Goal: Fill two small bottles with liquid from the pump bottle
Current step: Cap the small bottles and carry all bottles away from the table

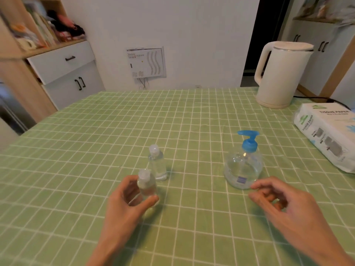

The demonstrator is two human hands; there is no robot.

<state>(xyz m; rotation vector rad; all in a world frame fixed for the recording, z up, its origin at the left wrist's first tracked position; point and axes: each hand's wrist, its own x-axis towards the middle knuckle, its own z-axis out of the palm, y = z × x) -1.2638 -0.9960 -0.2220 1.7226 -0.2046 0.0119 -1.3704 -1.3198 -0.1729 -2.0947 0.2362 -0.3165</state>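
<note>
Two hands over the table (pixel 192 121): left hand (pixel 124 206) grips the nearer small bottle (pixel 147 186); right hand (pixel 284 206) hovers loosely curled, empty, by the pump bottle (pixel 243 167). A careless lift could topple the farther small bottle (pixel 157 164) close behind.

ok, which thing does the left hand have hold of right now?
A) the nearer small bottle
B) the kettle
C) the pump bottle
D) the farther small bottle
A: the left hand has its thumb and fingers curled round the nearer small bottle, while the farther small bottle stands apart behind it, untouched.
</note>
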